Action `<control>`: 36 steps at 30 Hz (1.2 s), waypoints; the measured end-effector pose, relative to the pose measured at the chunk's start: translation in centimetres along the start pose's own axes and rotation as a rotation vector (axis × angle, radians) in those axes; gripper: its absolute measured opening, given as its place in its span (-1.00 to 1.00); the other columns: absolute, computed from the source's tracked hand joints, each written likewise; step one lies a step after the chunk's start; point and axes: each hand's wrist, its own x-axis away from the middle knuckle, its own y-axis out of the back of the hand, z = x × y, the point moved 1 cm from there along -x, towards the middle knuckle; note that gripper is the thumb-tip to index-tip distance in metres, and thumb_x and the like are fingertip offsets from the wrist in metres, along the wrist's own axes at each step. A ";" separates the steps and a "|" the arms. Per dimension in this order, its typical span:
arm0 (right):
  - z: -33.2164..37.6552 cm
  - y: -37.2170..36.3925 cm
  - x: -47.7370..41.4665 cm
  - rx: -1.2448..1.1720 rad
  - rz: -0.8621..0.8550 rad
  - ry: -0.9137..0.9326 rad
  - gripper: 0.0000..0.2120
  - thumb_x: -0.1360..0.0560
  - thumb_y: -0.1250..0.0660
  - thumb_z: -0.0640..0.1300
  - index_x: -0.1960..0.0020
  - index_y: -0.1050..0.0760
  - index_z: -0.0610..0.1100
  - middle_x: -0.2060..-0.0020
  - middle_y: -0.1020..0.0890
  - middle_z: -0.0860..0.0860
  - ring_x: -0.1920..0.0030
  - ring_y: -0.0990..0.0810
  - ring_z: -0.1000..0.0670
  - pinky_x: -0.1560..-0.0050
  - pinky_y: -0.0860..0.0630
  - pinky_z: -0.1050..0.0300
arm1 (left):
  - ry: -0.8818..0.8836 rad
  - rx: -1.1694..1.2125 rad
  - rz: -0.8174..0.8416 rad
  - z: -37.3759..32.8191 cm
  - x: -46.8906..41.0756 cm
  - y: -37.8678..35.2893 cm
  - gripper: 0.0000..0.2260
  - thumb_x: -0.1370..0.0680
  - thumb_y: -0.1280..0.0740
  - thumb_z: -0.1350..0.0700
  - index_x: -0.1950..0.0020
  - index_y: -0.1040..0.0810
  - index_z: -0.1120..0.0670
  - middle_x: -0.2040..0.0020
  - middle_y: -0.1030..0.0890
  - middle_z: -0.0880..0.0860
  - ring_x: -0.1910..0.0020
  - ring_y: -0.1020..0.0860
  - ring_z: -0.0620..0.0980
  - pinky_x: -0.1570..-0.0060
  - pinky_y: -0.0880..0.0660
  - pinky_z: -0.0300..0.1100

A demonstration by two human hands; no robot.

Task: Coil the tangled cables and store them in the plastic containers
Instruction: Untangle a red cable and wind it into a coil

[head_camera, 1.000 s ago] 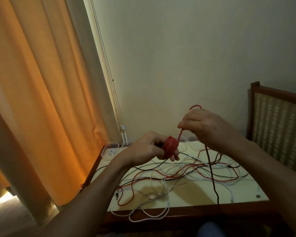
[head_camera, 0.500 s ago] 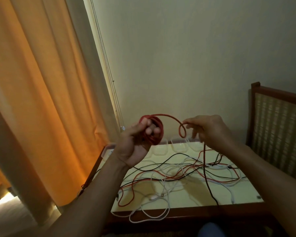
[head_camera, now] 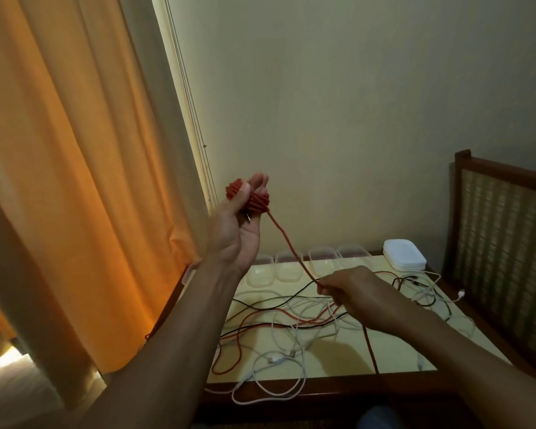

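Red cable (head_camera: pixel 260 203) over yellow table (head_camera: pixel 390 351) (orange curtain (head_camera: pixel 59 181) beside)

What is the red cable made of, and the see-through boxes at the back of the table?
The red cable: probably a matte woven fabric sleeve, since it shows no shine; too blurry to be sure. The plastic containers: clear, slightly glossy plastic, since the tabletop shows through them.

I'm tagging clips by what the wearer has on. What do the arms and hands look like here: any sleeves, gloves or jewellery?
Both arms are bare as far as the frame shows, and no sleeve reaches into view. The left hand and the right hand are ungloved. No watch, ring, bracelet or marking can be seen on either, though the light is dim.
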 end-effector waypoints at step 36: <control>0.4 2.8 -1.5 -0.231 -0.293 0.225 -0.84 -0.62 -0.33 -0.04 -0.04 -0.68 -0.04 0.21 -0.66 0.14 0.21 -0.58 0.14 0.18 -0.44 0.28 | 0.094 -0.424 0.330 1.1 5.2 -1.5 -0.76 -0.63 -0.29 0.20 -0.20 -0.60 0.32 -0.23 -0.65 0.29 -0.15 -0.62 0.08 -0.18 -0.56 -0.15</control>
